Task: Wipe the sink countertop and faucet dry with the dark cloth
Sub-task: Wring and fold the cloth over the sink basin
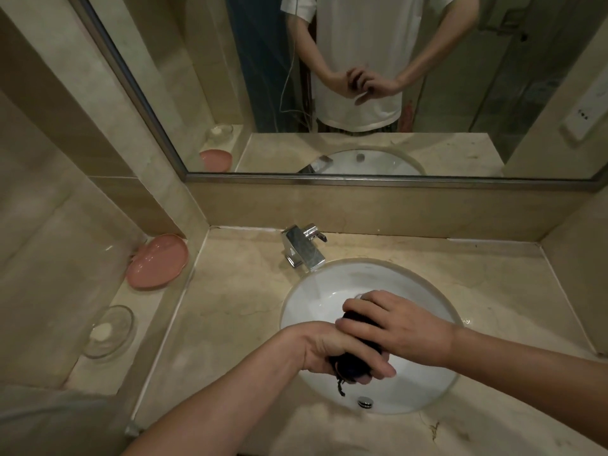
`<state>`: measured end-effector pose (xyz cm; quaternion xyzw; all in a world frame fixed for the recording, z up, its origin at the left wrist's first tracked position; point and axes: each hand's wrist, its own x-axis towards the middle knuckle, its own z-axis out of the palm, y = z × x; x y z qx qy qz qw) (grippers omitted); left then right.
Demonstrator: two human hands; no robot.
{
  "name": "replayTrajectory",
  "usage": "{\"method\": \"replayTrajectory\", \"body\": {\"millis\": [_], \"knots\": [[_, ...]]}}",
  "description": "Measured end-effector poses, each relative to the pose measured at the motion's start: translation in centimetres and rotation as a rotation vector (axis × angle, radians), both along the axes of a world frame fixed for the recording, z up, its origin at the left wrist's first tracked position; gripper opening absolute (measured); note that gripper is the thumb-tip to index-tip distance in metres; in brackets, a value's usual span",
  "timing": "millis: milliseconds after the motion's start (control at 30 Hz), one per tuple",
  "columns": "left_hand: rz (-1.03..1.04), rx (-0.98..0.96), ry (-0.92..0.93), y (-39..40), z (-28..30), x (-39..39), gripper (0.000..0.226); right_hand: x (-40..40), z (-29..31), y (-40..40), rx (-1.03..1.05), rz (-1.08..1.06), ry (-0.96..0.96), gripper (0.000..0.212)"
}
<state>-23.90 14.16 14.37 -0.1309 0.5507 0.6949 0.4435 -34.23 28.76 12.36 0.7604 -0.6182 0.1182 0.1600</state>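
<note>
Both my hands hold the dark cloth [353,368] bunched into a tight roll above the white sink basin [329,291]. My left hand [332,348] grips its lower end, with a frayed bit hanging below. My right hand [394,324] grips the upper end from above. Most of the cloth is hidden inside my fists. The chrome faucet [304,250] stands at the back left rim of the basin, apart from both hands. The beige marble countertop [237,291] surrounds the basin.
A pink dish [158,261] and a clear glass soap dish [108,330] with a white soap piece sit on the left ledge. The drain [366,402] lies at the basin's near side. A mirror [362,87] covers the back wall.
</note>
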Motion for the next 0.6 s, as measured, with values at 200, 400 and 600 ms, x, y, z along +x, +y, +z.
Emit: {"method": "replayTrajectory", "body": {"millis": [200,400,600], "knots": [[0.000,-0.443,0.039,0.6,-1.7,-0.6,0.033,-0.7,-0.6,-1.8,0.339,-0.201,0.189,0.028],[-0.038,-1.155,0.302,0.8,-6.1,-1.1,0.007,1.2,-2.4,-5.5,0.951,-0.462,0.191,0.013],[-0.356,-1.548,0.733,-1.1,-7.5,-2.1,0.032,-0.1,-2.5,-6.6,1.086,-0.753,-0.468,0.017]]}}
